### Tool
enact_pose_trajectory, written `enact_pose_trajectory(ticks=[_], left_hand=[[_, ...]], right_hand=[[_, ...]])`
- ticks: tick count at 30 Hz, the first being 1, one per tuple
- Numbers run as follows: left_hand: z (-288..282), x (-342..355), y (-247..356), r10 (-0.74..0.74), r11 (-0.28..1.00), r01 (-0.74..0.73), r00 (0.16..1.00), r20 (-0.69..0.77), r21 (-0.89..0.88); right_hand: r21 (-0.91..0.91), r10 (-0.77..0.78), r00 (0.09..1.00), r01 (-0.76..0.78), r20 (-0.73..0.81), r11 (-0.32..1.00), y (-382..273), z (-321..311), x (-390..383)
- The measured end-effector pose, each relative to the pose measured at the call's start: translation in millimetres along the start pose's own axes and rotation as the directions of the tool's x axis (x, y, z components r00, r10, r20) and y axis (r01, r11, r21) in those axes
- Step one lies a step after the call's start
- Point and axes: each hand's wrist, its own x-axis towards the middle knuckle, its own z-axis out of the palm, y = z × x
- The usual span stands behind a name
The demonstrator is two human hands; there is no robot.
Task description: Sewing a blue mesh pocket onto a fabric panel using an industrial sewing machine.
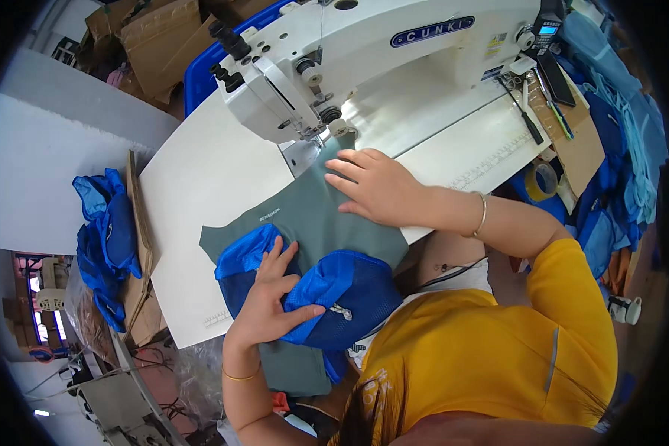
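A grey-green fabric piece [312,212] lies on the white sewing table, its far corner under the needle area of a white sewing machine [431,56]. My right hand [379,186] rests flat on this fabric just short of the needle area, fingers spread. Blue mesh-and-smooth fabric [356,297] sits over the near part, bunched in two lobes, with a small light cord end on it. Between the lobes is my left hand [267,305], its fingers stretched out and its thumb lying on the right lobe. Whether the blue fabric is joined to the grey-green one is hidden.
Blue fabric pieces [108,238] hang beside cardboard left of the table [193,186]. On the right, a dark-handled screwdriver [529,123], a phone [556,78] and a tape roll [542,180] lie near cardboard and piled blue fabric [624,126]. A blue crate [200,70] stands behind.
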Motion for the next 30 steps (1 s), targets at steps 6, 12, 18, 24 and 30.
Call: enact_pose_trajectory(ticks=[6, 12, 18, 24, 30], left_hand=[[-9.5, -1.8, -1.5, -0.080, 0.991, 0.079, 0.997, -0.006, -0.104], [-16.5, -5.5, -5.2, -0.046, 0.990, 0.047, 0.999, 0.011, -0.137], [-16.3, 2.5, -2.9, 0.000, 1.000, 0.000, 1.000, 0.022, -0.016], [-17.7, 10.8, -1.3, -0.061, 0.997, 0.062, 0.998, 0.016, -0.044], [-12.2, 3.2, 2.9, -0.136, 0.990, 0.135, 0.990, -0.041, -0.033]], right_hand=[[0.026, -0.001, 0.999, 0.000, 0.055, 1.000, 2.0, 11.4, 20.0], [-0.028, 0.070, 0.964, -0.065, 0.258, 0.998, -5.0, 0.1, 23.6], [-0.191, 0.060, 0.996, -0.046, 0.069, 0.981, 9.9, 7.4, 16.2], [-0.201, 0.112, 0.991, -0.094, 0.078, 0.975, 18.0, 10.7, 21.8], [-0.064, 0.076, 0.997, -0.075, 0.013, 0.995, 25.8, 13.1, 22.9]])
